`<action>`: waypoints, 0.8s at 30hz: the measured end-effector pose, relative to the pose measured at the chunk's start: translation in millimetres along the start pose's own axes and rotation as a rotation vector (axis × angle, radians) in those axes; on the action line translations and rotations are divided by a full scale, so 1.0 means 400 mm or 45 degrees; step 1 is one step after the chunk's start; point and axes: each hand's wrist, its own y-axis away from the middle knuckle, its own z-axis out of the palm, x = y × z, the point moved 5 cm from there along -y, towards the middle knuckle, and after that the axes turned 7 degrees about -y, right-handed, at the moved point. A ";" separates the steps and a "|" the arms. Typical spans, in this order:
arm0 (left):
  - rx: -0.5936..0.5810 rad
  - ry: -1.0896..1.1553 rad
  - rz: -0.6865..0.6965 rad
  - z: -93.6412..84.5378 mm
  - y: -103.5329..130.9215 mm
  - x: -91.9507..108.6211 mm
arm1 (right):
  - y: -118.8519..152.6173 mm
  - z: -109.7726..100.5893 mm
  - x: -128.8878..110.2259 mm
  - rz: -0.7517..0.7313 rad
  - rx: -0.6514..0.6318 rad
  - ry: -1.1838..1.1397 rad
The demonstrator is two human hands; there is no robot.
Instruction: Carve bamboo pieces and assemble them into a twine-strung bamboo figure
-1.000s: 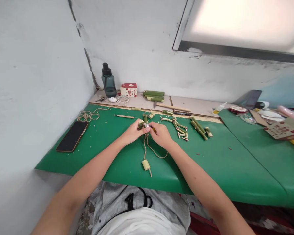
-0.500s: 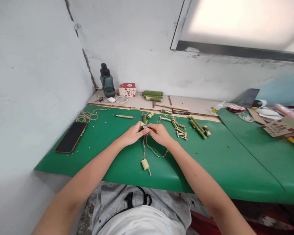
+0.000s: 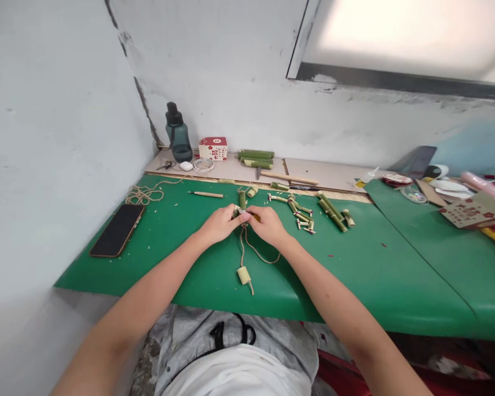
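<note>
My left hand (image 3: 221, 224) is closed on a small pale green bamboo piece, mostly hidden by the fingers. My right hand (image 3: 267, 223) is closed round a yellowish-handled tool whose small metal blade touches that piece. The two hands meet above the green mat. Just beyond them a green bamboo tube (image 3: 242, 198) stands near a short cut piece (image 3: 252, 191). Below the hands a tan cord (image 3: 242, 247) runs down to a pale bamboo bead (image 3: 243, 275) threaded near its end.
Jointed bamboo pieces (image 3: 299, 209) and bamboo tubes (image 3: 332, 212) lie right of my hands. A phone (image 3: 117, 231), coiled cord (image 3: 144, 194) and pencil-like tool (image 3: 207, 194) are left. Behind stand a bottle (image 3: 179, 135), box (image 3: 213, 149) and hammer (image 3: 289, 177).
The view has shifted slightly. Both hands keep their hold at nearly the same spot, with a small change in the angle of the piece and the blade.
</note>
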 end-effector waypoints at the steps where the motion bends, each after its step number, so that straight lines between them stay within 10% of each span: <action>1: 0.004 -0.004 -0.004 -0.001 -0.001 -0.002 | 0.001 0.001 -0.004 0.015 0.015 0.026; 13: 0.043 -0.078 -0.031 -0.002 0.000 0.007 | 0.003 -0.055 0.011 0.022 0.390 0.021; 24: -0.043 -0.411 -0.014 0.013 0.013 0.023 | 0.025 0.014 -0.056 -0.347 0.197 0.006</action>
